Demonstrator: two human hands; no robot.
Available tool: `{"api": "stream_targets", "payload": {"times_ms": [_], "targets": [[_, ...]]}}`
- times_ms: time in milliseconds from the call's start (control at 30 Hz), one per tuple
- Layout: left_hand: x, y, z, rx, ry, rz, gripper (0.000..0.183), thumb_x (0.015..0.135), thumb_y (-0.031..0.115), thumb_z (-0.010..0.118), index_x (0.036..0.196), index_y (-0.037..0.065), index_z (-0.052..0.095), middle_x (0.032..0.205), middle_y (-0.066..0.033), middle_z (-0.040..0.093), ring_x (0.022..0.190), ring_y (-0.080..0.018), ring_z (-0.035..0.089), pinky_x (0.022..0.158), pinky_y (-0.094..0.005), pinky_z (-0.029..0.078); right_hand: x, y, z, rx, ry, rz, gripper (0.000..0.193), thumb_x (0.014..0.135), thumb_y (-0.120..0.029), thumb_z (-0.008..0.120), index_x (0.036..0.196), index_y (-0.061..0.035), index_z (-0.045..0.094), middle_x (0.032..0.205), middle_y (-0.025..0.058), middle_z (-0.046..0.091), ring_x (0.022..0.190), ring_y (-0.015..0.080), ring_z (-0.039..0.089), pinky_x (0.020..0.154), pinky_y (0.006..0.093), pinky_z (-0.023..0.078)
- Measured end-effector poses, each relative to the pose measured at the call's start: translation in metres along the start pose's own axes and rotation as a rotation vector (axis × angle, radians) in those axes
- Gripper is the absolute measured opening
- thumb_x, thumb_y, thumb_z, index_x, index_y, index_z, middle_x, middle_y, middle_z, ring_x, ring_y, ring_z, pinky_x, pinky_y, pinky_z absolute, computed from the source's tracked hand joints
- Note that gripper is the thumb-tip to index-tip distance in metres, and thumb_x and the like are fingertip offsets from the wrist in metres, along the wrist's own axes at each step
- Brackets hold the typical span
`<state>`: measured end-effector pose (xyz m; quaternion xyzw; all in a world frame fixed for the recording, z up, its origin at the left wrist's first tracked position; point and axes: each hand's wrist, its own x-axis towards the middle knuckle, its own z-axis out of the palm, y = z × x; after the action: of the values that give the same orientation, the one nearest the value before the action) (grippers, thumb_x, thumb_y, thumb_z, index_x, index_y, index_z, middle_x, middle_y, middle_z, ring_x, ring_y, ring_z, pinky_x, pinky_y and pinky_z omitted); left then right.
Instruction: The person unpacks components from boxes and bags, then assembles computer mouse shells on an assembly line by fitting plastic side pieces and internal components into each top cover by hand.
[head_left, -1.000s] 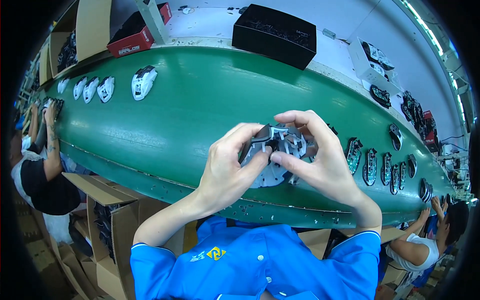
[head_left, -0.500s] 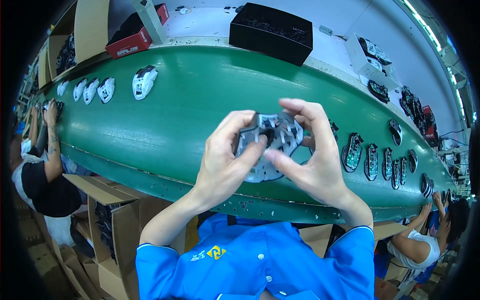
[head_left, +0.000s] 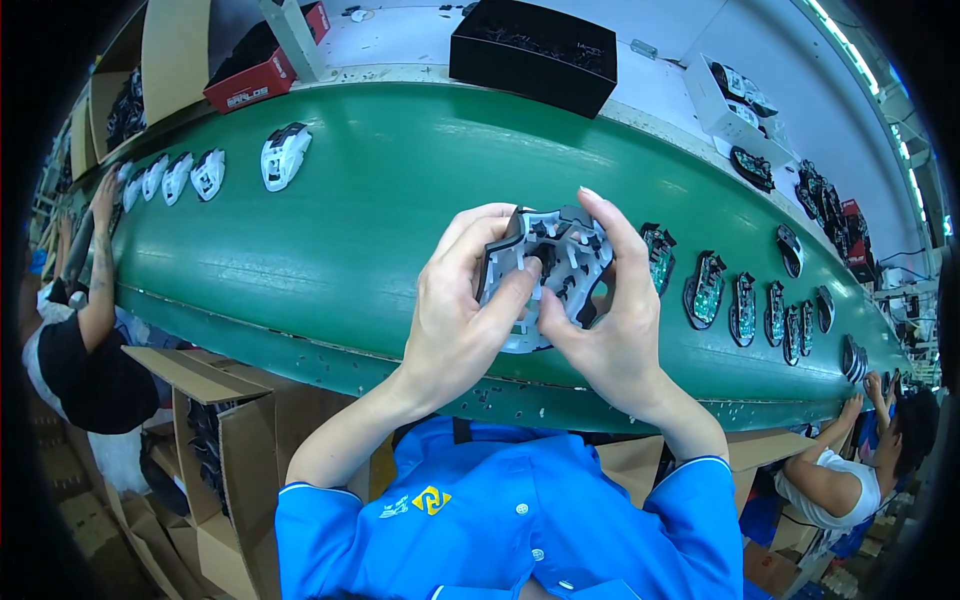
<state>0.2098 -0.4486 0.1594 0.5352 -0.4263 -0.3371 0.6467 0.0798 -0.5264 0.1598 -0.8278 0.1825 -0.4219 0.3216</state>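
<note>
Held above the green belt is a grey-and-black computer mouse shell point(head_left: 575, 262), its ribbed inside facing up. My left hand point(head_left: 455, 290) grips its left side, with the thumb pressed into the inside near a dark part. Around the right side curve the fingers of my right hand point(head_left: 615, 320); its thumb rests on the inner lower part and its index finger reaches along the upper right edge. The palms and fingers hide the shell's underside and parts of its sides.
The green conveyor belt point(head_left: 370, 200) carries white mouse shells point(head_left: 286, 157) at left and mouse bases with green circuit boards point(head_left: 705, 290) at right. A black box point(head_left: 533, 55) stands on the far ledge. Co-workers sit at both ends; open cartons point(head_left: 245, 450) stand below the near edge.
The shell has tilted slightly in my hands, and my right fingers have closed nearer its right side. At far left, a co-worker's hand has reached toward the white shells.
</note>
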Motion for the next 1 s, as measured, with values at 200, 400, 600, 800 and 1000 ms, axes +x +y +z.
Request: {"api": "stream_targets", "payload": {"times_ms": [200, 400, 600, 800, 1000], "targets": [[-0.007, 0.007, -0.005, 0.332, -0.091, 0.213, 0.046, 0.074, 0.005, 0.061, 0.117, -0.006, 0.051, 0.104, -0.0209, 0.058, 0.088, -0.0268, 0.063, 0.075, -0.0318, 0.050, -0.002, -0.002, -0.012, 0.193, -0.026, 0.161, 0.074, 0.071, 0.010, 0.060, 0.137, -0.0022, 0.029, 0.124, 0.0083, 0.041, 0.109, 0.0143, 0.048, 0.094, 0.0280, 0.043], [-0.015, 0.003, 0.002, 0.376, -0.033, 0.229, 0.044, 0.073, 0.001, 0.060, 0.116, -0.006, 0.051, 0.087, -0.0181, 0.063, 0.072, -0.0231, 0.065, 0.063, -0.0302, 0.051, -0.009, -0.007, -0.013, 0.205, -0.054, 0.168, 0.073, 0.071, 0.008, 0.063, 0.135, -0.0022, 0.030, 0.128, 0.0100, 0.040, 0.110, 0.0148, 0.048, 0.094, 0.0283, 0.043], [-0.015, -0.008, 0.003, 0.374, 0.041, 0.287, 0.045, 0.073, 0.002, 0.060, 0.116, -0.006, 0.050, 0.079, -0.0150, 0.062, 0.068, -0.0211, 0.064, 0.060, -0.0301, 0.051, -0.012, -0.002, -0.008, 0.163, -0.020, 0.098, 0.073, 0.070, 0.006, 0.065, 0.135, -0.0020, 0.031, 0.129, 0.0107, 0.040, 0.112, 0.0155, 0.047, 0.096, 0.0289, 0.041], [0.000, 0.049, -0.045, 0.288, -0.166, -0.143, 0.080, 0.072, 0.028, 0.073, 0.138, 0.005, 0.034, 0.108, -0.0131, 0.056, 0.069, -0.0127, 0.061, 0.053, -0.0216, 0.050, 0.060, 0.045, -0.084, 0.372, -0.698, 0.546, 0.080, 0.058, -0.015, 0.072, 0.132, -0.0014, 0.042, 0.116, 0.0108, 0.055, 0.105, 0.0170, 0.054, 0.095, 0.0292, 0.042], [0.039, 0.008, -0.207, 0.702, 0.578, 0.036, 0.042, 0.088, 0.030, 0.058, 0.124, 0.007, 0.054, 0.105, -0.0052, 0.057, 0.081, -0.0081, 0.057, 0.051, -0.0186, 0.048, 0.084, 0.245, -0.155, -0.784, -0.056, 0.156, 0.061, 0.068, -0.010, 0.063, 0.128, -0.0112, 0.048, 0.093, 0.0116, 0.051, 0.090, 0.0254, 0.055, 0.068, 0.0334, 0.049]]}}
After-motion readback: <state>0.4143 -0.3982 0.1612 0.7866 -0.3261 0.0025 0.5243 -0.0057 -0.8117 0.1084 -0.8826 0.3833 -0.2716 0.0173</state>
